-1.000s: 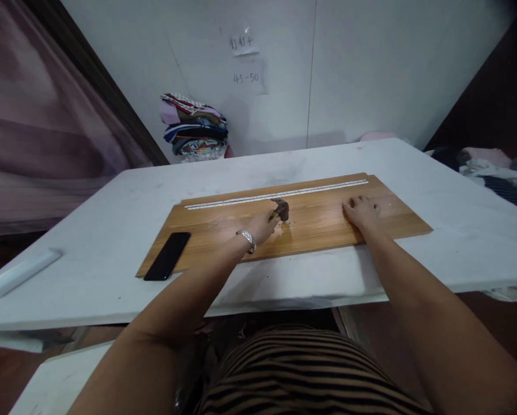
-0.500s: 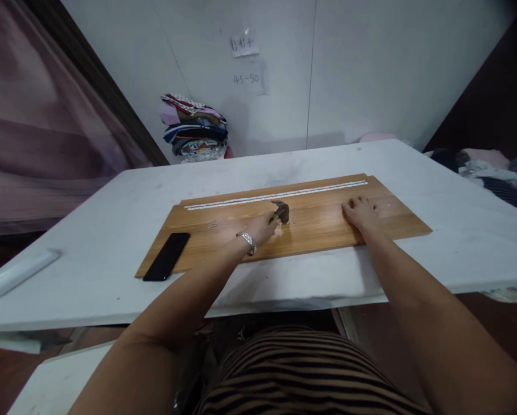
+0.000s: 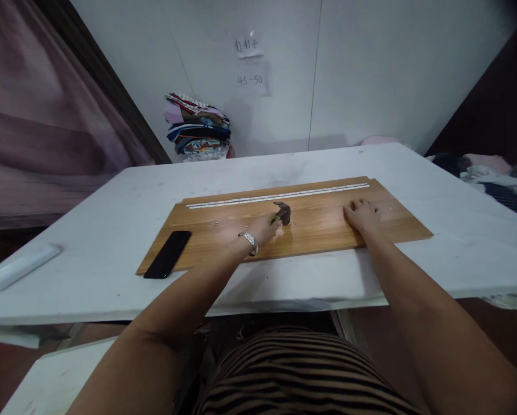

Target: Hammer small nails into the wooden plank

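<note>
The phone lies on the left end of the wooden board. The left hand is closed around the handle of the hammer, whose head is above the middle of the board. The right hand rests on the board, fingers a little apart and bent.

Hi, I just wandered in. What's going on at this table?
A person is working at a white table with a hammer in the left hand, its head low over a wooden board. The right hand rests on the board. A few small, thin pieces, perhaps nails, lie on it, along with a black phone near one end. Whether the hammer touches the wood is hard to tell.
</note>
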### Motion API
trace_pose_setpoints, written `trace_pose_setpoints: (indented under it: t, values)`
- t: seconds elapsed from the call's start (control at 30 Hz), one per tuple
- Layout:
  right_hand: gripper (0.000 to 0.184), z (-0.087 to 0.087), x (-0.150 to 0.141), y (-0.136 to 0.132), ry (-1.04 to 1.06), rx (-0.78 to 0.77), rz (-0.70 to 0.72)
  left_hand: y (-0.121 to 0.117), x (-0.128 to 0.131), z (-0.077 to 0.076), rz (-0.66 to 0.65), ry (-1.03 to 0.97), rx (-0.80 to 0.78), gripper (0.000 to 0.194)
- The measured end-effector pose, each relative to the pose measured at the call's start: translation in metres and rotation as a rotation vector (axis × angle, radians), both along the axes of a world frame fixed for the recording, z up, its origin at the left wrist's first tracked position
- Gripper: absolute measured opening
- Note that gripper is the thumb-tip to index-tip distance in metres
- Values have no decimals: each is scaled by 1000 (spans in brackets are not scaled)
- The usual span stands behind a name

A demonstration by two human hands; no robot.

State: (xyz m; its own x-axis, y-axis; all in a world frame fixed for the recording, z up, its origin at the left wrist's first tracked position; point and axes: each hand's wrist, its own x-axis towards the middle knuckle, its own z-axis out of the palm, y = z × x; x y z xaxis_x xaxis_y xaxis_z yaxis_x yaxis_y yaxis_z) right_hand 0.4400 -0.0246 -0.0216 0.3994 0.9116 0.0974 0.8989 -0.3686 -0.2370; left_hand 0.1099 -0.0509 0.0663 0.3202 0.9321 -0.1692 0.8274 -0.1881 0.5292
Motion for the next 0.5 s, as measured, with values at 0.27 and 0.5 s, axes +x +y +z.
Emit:
trace_pose_setpoints:
  t: [0.27, 0.5]
  values:
    - [49, -2, 1, 0, -14, 3, 3, 4, 0, -1, 0, 1, 27, 24]
    - [50, -1, 1, 0, -12, 0, 2, 3, 1, -3, 14, -1, 12, 25]
